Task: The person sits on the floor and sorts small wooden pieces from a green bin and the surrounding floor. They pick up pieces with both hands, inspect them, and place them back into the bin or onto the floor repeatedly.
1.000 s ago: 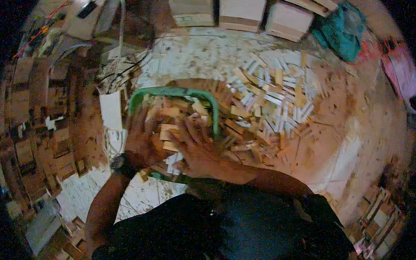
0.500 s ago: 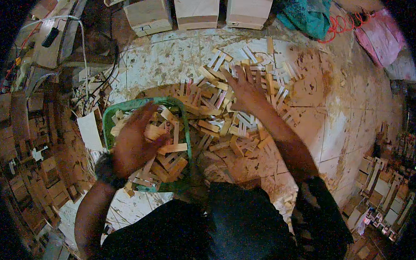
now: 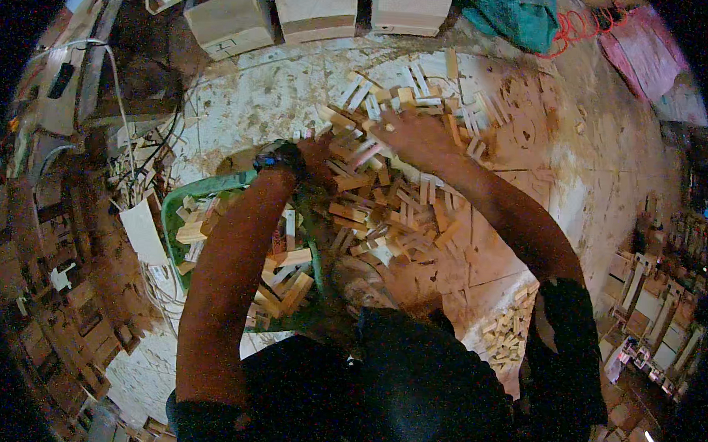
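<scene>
A heap of small wooden pieces (image 3: 394, 199), some pale and slatted, lies on the floor in front of me. My right hand (image 3: 419, 138) is down on the far part of the heap, fingers bent leftward around several pieces. Facing it, my left hand (image 3: 317, 162) reaches past the basket's far right corner to the heap's left edge; its fingers are shadowed and partly hidden. A dark watch (image 3: 278, 159) is on the left wrist. Under my left forearm stands a green basket (image 3: 205, 187) holding more wooden pieces (image 3: 292, 285).
Three wooden boxes (image 3: 316, 14) line the far side. A teal sack (image 3: 514, 19), a coiled red hose (image 3: 587, 30) and a pink sack (image 3: 646, 52) lie far right. Small blocks (image 3: 509, 332) are piled by my right side. Cables and wood scraps (image 3: 147, 164) lie left of the basket.
My left hand has moved from above the basket, forward and right to the heap. My right hand, spread before, has drawn slightly left with its fingers bent. The view has shifted slightly.
</scene>
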Available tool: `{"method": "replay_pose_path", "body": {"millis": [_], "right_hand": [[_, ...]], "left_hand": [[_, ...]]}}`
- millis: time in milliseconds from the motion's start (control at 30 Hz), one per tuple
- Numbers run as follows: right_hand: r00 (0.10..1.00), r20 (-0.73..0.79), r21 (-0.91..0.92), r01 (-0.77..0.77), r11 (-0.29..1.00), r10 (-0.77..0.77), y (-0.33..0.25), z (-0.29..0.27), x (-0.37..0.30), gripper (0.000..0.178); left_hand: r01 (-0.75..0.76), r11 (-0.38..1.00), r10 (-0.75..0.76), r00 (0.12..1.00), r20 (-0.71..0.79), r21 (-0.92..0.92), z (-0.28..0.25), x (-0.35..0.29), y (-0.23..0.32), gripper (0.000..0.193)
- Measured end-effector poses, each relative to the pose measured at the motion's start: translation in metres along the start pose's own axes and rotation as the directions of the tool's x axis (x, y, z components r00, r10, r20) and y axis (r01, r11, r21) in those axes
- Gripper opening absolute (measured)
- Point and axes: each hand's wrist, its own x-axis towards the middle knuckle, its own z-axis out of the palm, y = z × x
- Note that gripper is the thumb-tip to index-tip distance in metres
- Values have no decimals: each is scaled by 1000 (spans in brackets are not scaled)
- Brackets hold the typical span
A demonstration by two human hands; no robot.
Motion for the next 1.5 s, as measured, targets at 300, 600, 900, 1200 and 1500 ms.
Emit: {"method": "replay_pose_path", "body": {"millis": [300,600,900,1200,1500], "right_hand": [[689,270,957,-268,-110,672,89,-5,-137,41],[690,226,968,-238,-80,688,93,117,-144,54],[366,318,935,-273,-226,875,89,107,-82,61],[691,345,912,-408,-52,635,62,115,-59,72],[765,328,911,-101,-401,554,38,112,-76,59]], "left_hand": [[7,1000,-7,999,34,-7,-1,26,16,80],[-86,916,109,993,37,-392,-15,28,-1,92],[-479,862,388,834,-392,-166,31,79,44,99],[-119,850,-39,957,-286,-513,5,25,105,116],[-346,713,86,906,-414,-610,-15,-16,112,70]]}}
